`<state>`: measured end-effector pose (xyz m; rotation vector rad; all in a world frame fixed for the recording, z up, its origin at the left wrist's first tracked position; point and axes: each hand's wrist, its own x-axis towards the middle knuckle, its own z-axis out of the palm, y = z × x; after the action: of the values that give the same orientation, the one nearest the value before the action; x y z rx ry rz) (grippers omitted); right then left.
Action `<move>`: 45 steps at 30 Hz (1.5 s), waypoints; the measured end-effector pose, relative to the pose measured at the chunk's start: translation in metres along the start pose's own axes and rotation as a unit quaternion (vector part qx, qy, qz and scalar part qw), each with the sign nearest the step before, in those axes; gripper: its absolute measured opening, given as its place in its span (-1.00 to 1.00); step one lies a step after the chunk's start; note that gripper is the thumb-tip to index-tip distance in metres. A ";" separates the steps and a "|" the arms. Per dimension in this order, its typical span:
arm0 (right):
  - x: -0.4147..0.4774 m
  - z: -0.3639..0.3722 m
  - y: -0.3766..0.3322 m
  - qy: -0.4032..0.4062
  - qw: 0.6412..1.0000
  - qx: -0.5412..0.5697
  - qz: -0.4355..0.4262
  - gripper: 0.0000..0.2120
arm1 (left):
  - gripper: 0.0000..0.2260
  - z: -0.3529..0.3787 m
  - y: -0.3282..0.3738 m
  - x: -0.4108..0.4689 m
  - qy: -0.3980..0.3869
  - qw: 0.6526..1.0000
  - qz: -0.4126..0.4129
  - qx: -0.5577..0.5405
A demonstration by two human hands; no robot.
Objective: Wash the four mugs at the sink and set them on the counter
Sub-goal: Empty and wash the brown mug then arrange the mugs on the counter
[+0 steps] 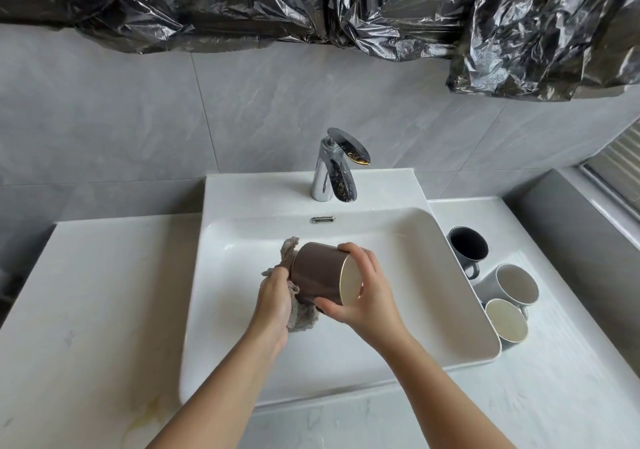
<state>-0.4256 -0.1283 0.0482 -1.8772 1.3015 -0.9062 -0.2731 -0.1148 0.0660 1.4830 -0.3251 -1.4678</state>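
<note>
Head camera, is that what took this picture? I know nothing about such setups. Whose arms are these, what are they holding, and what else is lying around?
Yes. There is no machine here. A person wears one wide-angle camera on the head, and it looks down at their own bare hands, so the arms come in from the bottom edge. The right hand grips a brown mug tipped on its side over the white sink, with its base toward the camera. The left hand holds a grey cloth at the mug's open end. Behind them stands a chrome tap; no running water shows. On the counter, to the right of the sink, stand three more: a dark grey mug, a light grey mug and a cream mug.
</note>
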 end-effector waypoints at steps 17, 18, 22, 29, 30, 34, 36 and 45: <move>-0.004 -0.026 -0.004 -0.127 0.913 0.366 0.131 -0.24 | -0.65 -0.010 0.023 -0.002 -0.139 0.975 0.091 0.147; -0.006 -0.023 -0.003 -0.121 0.896 0.402 0.143 -0.23 | -0.63 -0.009 0.021 -0.003 -0.147 0.976 0.094 0.130; -0.007 -0.006 -0.002 -0.051 0.841 0.503 0.192 -0.01 | -0.44 -0.001 0.010 -0.011 -0.148 0.979 0.117 0.073; 0.008 -0.012 -0.018 0.089 0.918 0.360 0.141 -0.34 | -0.63 -0.001 0.001 -0.012 -0.103 0.976 0.172 0.081; 0.005 -0.009 -0.017 0.090 0.935 0.316 0.134 -0.33 | -0.60 -0.004 0.001 -0.010 -0.093 0.976 0.175 0.094; -0.007 0.001 -0.015 0.069 0.988 0.105 0.094 -0.32 | -0.63 -0.016 -0.002 -0.002 -0.050 0.967 0.183 0.167; -0.004 -0.001 -0.021 0.039 0.996 0.037 0.065 -0.32 | -0.73 -0.021 -0.003 -0.001 -0.026 0.965 0.186 0.182; 0.001 -0.003 -0.028 0.000 0.958 0.255 0.132 -0.39 | -0.64 -0.027 0.002 0.002 -0.060 0.982 0.157 0.084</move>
<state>-0.4142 -0.1221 0.0735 -1.2720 1.1453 -0.9830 -0.2483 -0.1051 0.0601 1.4010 -0.7374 -1.3010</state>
